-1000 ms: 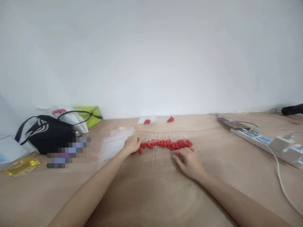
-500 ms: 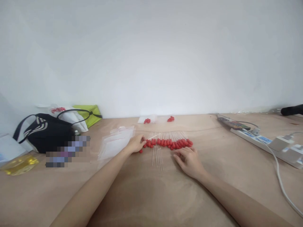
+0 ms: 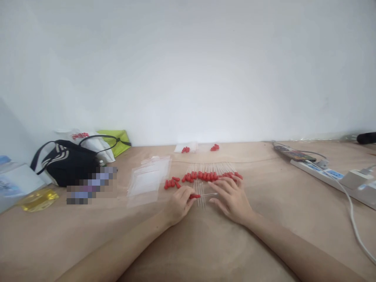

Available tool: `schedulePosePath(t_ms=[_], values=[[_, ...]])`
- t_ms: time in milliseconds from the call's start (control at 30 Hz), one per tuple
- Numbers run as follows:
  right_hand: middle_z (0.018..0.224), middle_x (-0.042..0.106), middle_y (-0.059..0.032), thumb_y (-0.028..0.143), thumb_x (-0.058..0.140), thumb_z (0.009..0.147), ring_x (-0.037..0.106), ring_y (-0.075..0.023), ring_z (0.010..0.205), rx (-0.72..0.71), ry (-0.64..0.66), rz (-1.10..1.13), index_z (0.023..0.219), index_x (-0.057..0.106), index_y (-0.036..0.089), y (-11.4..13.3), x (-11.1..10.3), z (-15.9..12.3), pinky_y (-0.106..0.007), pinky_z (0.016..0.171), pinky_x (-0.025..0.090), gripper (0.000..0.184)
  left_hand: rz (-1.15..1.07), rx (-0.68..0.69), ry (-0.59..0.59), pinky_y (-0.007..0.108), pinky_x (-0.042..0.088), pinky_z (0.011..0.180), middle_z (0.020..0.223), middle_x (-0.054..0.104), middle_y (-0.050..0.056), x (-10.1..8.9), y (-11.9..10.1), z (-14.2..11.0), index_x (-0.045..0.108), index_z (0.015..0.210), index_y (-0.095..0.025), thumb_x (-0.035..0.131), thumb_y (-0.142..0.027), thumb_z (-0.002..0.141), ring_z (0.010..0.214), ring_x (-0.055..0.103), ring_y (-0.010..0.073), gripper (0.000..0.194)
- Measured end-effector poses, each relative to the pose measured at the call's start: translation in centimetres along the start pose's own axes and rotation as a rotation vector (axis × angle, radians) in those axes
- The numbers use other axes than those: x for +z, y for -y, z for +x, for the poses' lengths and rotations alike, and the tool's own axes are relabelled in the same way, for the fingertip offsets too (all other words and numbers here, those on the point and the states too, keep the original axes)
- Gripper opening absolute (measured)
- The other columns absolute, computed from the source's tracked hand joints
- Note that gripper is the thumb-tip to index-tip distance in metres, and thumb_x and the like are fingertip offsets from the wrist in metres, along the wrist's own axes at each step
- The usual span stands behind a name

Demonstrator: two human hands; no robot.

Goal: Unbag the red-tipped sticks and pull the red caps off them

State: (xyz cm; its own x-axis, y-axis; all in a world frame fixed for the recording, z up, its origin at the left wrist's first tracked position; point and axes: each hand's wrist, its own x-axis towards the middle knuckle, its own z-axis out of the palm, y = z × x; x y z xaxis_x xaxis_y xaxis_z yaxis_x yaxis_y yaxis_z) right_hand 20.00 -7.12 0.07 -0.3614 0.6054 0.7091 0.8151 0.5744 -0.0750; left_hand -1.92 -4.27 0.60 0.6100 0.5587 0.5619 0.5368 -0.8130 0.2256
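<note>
My left hand (image 3: 179,204) is closed in a pinch on the red rubber bulb of a glass dropper (image 3: 197,196). Its clear tube points right, towards my right hand (image 3: 234,199). That hand is open, fingers spread, reaching over the right end of a row of red-bulbed droppers (image 3: 207,176) whose tubes point away from me. Several bare glass tubes (image 3: 201,203) lie below the row, partly under the held dropper. Left of the row sit several loose red rubber bulbs (image 3: 170,183), just beyond my left hand.
Clear zip bags (image 3: 147,181) lie in a pile to the left. Two small groups of red bulbs (image 3: 185,149) are near the wall. A black bag (image 3: 75,166) and a yellow pouch (image 3: 39,200) stand far left. At right are a power strip (image 3: 326,172), phone (image 3: 293,153) and cable (image 3: 352,219).
My left hand has moved right and nearer to me, now pinching a dropper by its bulb. My right hand's fingers have spread and shifted slightly. The view has turned a little left.
</note>
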Motion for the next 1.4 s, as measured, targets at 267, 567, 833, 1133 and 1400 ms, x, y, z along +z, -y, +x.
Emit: schedulePosePath(t_ms=[267,567,833,1133,1400], values=[[0.067,0.061,-0.0003,0.025,0.041,0.085,0.047,-0.0146,0.073,-0.039,0.147,0.119,0.087,0.063,0.025,1.0,0.4,0.3,-0.041,0.088,0.022,0.022,0.014,0.151,-0.077,0.028,0.043,0.071,0.086,0.058,0.007,0.7,-0.1,0.1,0.054,0.096,-0.017,0.044,-0.028,0.085,0.079,0.054,0.0155,0.019],[0.052,0.053,0.0015,0.023,0.043,0.082,0.043,-0.0133,0.064,-0.109,0.141,0.16,0.075,0.062,0.022,1.4,-0.6,0.0,-0.038,0.081,0.025,0.021,0.136,0.18,0.035,0.03,0.037,0.063,0.065,0.059,0.004,0.1,-0.8,-0.5,0.06,0.075,-0.018,0.04,-0.026,0.086,0.064,0.05,0.014,0.024],[0.059,0.06,0.0002,0.026,0.041,0.084,0.049,-0.0134,0.064,0.092,0.117,0.161,0.076,0.064,0.023,-0.9,-0.9,-0.8,-0.035,0.079,0.027,0.025,0.066,0.007,-0.11,0.028,0.042,0.065,0.066,0.058,0.004,-2.0,0.9,-1.2,0.061,0.076,-0.017,0.041,-0.024,0.085,0.066,0.051,0.0144,0.023],[0.07,0.066,0.0001,0.018,0.039,0.08,0.055,-0.0123,0.061,0.292,0.065,0.202,0.092,0.061,0.02,-0.3,0.3,-0.3,-0.029,0.07,0.028,0.025,0.126,-0.685,-0.143,0.024,0.044,0.063,0.074,0.058,0.001,-5.7,6.5,0.6,0.06,0.094,-0.016,0.044,-0.022,0.071,0.064,0.056,0.0135,0.028],[0.057,0.06,-0.0015,0.009,0.04,0.073,0.051,-0.012,0.056,0.167,0.14,-0.032,0.069,0.058,0.015,1.0,1.7,1.3,-0.028,0.065,0.023,0.02,0.109,-0.776,0.068,0.022,0.038,0.055,0.061,0.058,-0.002,-4.6,8.0,1.6,0.056,0.073,-0.018,0.054,-0.035,0.068,0.057,0.054,0.013,0.018]])
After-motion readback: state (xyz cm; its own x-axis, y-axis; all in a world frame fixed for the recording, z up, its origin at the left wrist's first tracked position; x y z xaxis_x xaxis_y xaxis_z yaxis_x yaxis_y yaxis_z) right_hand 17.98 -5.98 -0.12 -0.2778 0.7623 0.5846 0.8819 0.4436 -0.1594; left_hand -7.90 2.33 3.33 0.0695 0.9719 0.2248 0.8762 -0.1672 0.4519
